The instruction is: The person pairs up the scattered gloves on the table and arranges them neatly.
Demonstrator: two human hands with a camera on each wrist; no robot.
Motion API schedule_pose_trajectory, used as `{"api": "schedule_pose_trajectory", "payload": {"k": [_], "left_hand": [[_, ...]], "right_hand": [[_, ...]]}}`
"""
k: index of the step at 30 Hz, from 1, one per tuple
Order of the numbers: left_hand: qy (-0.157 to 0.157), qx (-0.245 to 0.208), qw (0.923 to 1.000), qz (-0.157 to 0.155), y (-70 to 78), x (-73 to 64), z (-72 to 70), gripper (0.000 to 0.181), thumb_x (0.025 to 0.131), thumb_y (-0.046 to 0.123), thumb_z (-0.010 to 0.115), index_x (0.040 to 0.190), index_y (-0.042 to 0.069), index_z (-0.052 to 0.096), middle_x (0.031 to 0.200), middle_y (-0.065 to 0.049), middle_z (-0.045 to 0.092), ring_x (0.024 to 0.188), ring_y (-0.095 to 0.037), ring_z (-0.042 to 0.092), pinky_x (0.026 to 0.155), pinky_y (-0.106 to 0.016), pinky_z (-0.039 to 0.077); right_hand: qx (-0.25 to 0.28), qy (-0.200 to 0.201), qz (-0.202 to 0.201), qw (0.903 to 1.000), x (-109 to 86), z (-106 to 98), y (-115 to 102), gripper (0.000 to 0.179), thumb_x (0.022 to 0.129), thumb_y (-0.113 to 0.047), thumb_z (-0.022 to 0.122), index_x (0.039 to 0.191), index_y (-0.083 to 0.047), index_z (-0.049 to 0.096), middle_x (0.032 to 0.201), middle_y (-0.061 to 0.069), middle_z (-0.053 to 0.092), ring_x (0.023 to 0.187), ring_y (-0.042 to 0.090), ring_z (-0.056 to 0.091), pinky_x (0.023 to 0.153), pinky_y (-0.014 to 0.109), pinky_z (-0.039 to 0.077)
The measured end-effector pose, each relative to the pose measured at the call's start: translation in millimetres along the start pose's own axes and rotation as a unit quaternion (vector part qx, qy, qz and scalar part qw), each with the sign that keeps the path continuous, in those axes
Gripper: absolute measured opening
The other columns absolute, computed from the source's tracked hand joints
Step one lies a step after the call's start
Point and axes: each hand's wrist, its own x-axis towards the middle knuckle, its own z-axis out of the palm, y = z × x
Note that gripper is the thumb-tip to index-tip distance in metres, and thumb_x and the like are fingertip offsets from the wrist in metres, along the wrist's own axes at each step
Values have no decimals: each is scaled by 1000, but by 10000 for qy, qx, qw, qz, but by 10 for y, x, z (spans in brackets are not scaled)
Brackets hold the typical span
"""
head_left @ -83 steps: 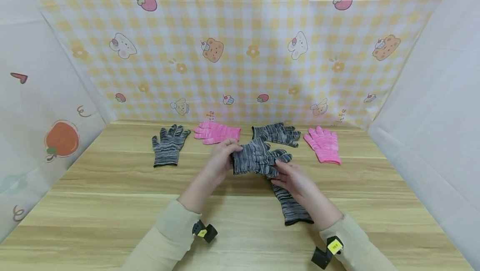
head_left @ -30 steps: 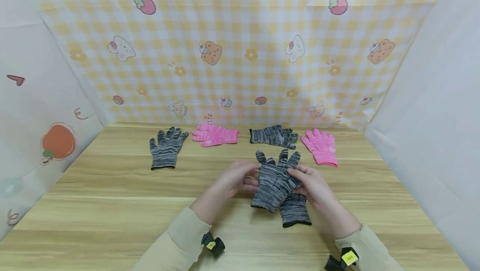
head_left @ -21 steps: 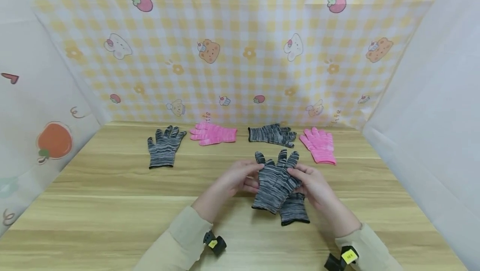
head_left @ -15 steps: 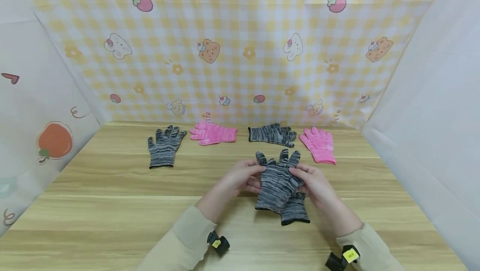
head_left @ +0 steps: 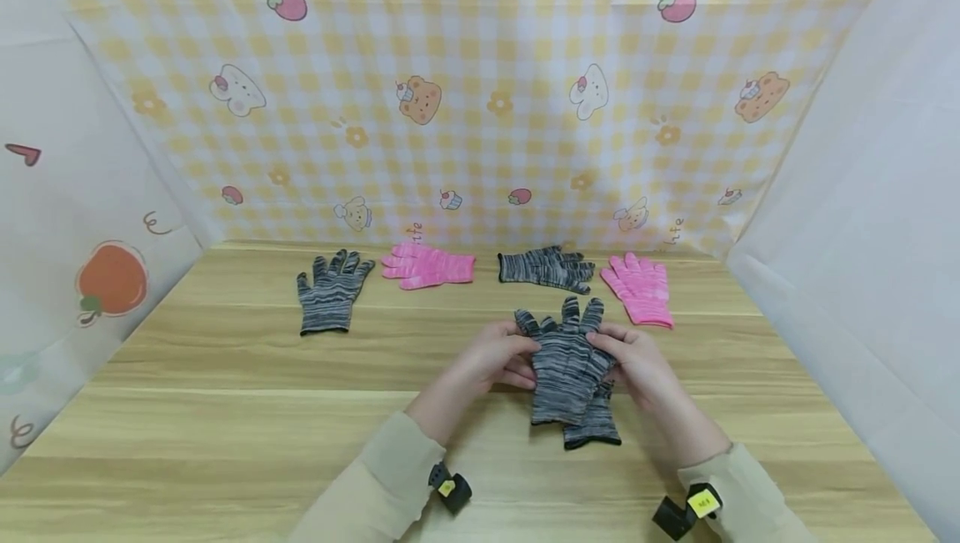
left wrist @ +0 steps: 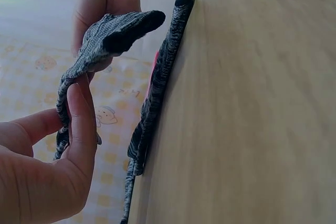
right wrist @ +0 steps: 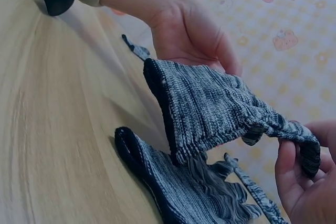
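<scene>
Between my two hands is a grey-and-black striped knit glove, its fingers pointing away and its black-edged cuff toward me. My left hand pinches its left edge below the fingers, thumb on top. On the opposite edge, my right hand pinches it near the base of the fingers. A matching glove lies on the table underneath, partly covered by the held one. The right wrist view shows the held glove raised above the lower glove, its cuff gaping a little.
Along the back of the wooden table lie a grey striped glove, a pink glove, another grey glove and another pink glove. A yellow checked cloth hangs behind, with white sheets at both sides.
The held glove has turned from lying sideways, cuff to the left, to fingers pointing away. Both hands changed their grip on it, then moved slightly right. The lower glove stays on the table.
</scene>
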Motion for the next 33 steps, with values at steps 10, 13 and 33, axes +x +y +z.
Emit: {"api": "schedule_pose_trajectory", "payload": {"k": [10,13,33], "left_hand": [[-125,52,9988,-462,-32,21,67,12,88,5,64,93,-3,57,85,-18,65,65,-28,69,62,-36,58],[-267,32,9976,-643,-50,22,66,11,88,8,63,90,-2,59,86,-20,66,73,-32,70,63,-36,58],[-152,192,9985,-480,-90,71,141,18,92,6,60,104,-2,50,89,-20,66,76,-35,69,62,-37,58]], "right_hand": [[-137,-140,-159,9997,55,-112,23,52,95,-13,59,134,15,40,98,1,67,79,6,64,71,24,55],[-223,-221,-195,9993,58,-139,25,52,95,-13,59,134,15,40,94,-1,68,79,7,65,71,24,55],[-1391,142,-696,9877,161,-209,103,44,94,-15,62,127,12,51,93,2,66,77,5,57,64,21,50]]}}
